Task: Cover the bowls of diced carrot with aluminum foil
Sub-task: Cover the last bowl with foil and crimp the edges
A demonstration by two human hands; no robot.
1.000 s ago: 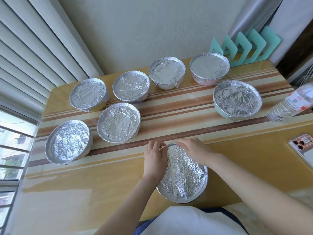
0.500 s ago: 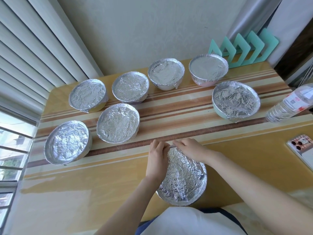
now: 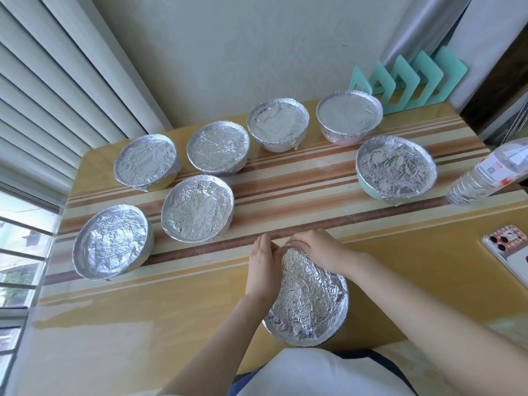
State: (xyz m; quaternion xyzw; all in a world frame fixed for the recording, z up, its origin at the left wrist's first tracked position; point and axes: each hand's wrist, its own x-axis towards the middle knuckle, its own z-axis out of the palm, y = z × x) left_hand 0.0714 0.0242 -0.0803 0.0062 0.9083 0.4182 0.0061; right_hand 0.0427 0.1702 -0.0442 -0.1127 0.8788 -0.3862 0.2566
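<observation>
A foil-covered bowl point(image 3: 308, 304) sits close to me at the table's near edge; the crinkled foil hides its contents. My left hand point(image 3: 264, 267) presses on the foil at the bowl's left rim. My right hand point(image 3: 317, 248) pinches the foil at the far rim, fingertips almost touching the left hand. Several other foil-covered bowls stand further back: one point(image 3: 113, 241) at the left, one point(image 3: 197, 208) beside it, one point(image 3: 395, 168) at the right, and a row along the far side including one point(image 3: 350, 115) with smooth foil.
A clear water bottle point(image 3: 485, 175) lies at the right edge of the striped table point(image 3: 300, 184). A phone point(image 3: 511, 252) lies near the right edge. Teal angular stands point(image 3: 411, 78) lean at the back right. Window blinds are on the left.
Both hands have slid along the rim toward the bowl's far side and drawn closer together, pressing the foil down. The other bowls have not moved.
</observation>
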